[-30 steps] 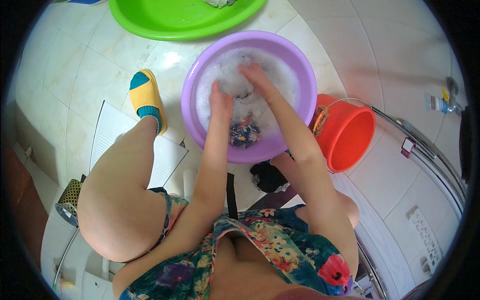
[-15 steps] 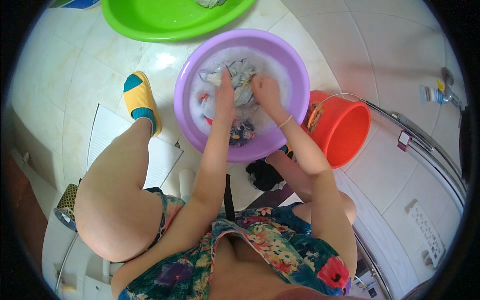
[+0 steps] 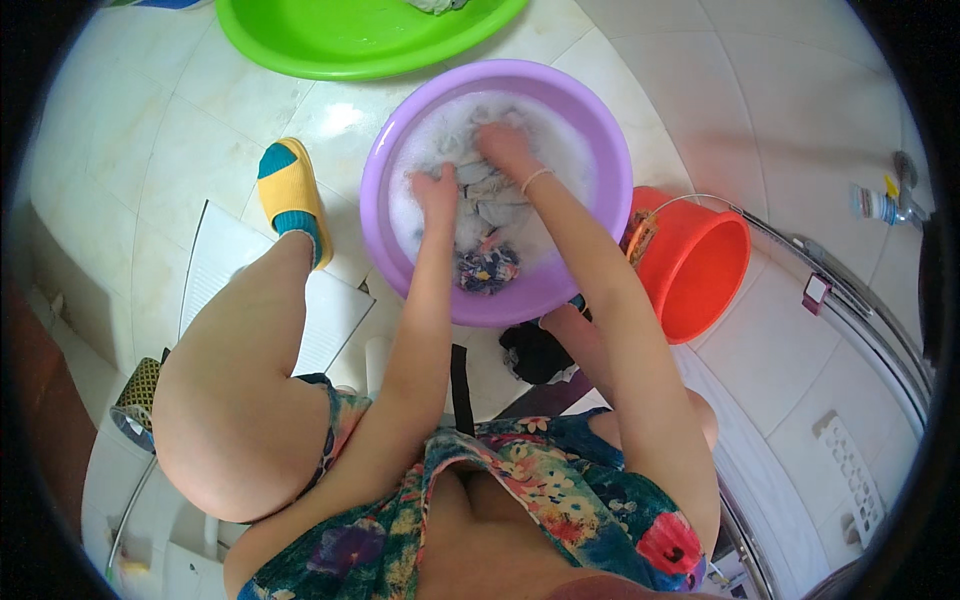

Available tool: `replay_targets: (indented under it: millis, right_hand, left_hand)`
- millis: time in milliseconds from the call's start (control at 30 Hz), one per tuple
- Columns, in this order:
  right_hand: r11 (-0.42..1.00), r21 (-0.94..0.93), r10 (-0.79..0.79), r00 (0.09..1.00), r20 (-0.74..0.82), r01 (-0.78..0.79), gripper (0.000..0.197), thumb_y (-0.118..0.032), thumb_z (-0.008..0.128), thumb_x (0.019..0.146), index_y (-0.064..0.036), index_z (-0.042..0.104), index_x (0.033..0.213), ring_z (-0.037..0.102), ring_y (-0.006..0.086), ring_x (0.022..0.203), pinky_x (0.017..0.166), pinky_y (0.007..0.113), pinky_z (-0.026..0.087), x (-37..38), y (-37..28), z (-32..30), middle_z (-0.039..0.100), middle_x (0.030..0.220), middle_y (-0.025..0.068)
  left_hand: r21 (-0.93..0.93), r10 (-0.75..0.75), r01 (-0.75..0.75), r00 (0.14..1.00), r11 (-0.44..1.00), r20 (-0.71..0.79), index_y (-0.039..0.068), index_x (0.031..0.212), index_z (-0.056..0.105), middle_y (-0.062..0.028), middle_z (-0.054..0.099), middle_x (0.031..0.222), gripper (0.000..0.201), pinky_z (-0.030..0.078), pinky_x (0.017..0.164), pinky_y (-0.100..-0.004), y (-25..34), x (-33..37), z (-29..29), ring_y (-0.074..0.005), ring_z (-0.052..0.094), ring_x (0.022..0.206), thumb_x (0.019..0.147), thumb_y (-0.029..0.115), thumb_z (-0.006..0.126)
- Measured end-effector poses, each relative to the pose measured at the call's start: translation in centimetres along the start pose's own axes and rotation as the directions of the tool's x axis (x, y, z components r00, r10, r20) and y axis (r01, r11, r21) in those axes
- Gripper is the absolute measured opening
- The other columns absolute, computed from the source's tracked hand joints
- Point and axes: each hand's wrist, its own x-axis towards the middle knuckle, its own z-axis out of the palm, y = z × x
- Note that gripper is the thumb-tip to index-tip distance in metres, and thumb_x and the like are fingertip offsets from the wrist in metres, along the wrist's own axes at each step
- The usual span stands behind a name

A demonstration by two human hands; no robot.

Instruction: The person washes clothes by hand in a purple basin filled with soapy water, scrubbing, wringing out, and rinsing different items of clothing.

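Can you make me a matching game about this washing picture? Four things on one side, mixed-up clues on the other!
Things
1. Basin
2. Bucket
3. Slipper
4. Tub

Clues
A. Yellow, worn over a blue-green sock
B. Green, cut off by the top edge of the picture
C. Purple, with white suds and the left hand and right hand in it
D. Orange-red, with a thin wire handle

Right pairs
1-C, 2-D, 3-A, 4-B
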Motion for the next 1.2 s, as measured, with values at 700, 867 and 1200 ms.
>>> replay_targets:
  millis: [700,867,1200]
  right_hand:
    - [0.922,0.354,0.304,0.857,-0.416,-0.155,0.03,-0.022,0.055,0.076,0.0043,0.052,0.092,0.057,0.035,0.076,0.068,0.045,0.045,-3.4,-0.5,-1.8,0.058,0.084,0.0211]
    - [0.998,0.006,-0.042,0.809,-0.586,0.057,0.039,-0.014,0.058,0.069,0.0003,0.048,0.103,0.051,0.0398,0.093,0.075,0.045,0.044,-1.7,-1.2,1.1,0.046,0.111,0.0215]
    - [0.038,0.999,0.169,0.986,-0.002,-0.005,0.028,-0.026,0.058,0.079,-0.001,0.063,0.092,0.057,0.0217,0.082,0.074,0.033,0.045,-3.6,-3.3,-0.6,0.062,0.087,0.0099]
  left_hand:
    - [-0.627,-0.239,0.483,0.868,0.611,0.435,-0.007,0.117,0.044,-0.0191,0.051,0.114,0.049,0.042,0.085,-0.0381,4.4,-1.5,-1.2,-0.0297,0.052,0.101,0.088,0.032,0.039]
    - [-0.156,-0.163,0.182,0.978,0.971,0.13,-0.008,0.118,0.039,-0.0184,0.048,0.117,0.058,0.044,0.08,-0.0391,0.1,1.0,-1.1,-0.0277,0.052,0.099,0.084,0.038,0.047]
    - [-0.767,0.013,0.234,0.953,0.598,0.301,-0.001,0.116,0.048,-0.0146,0.053,0.112,0.046,0.045,0.08,-0.0379,1.7,1.1,-1.0,-0.0241,0.053,0.099,0.088,0.035,0.046]
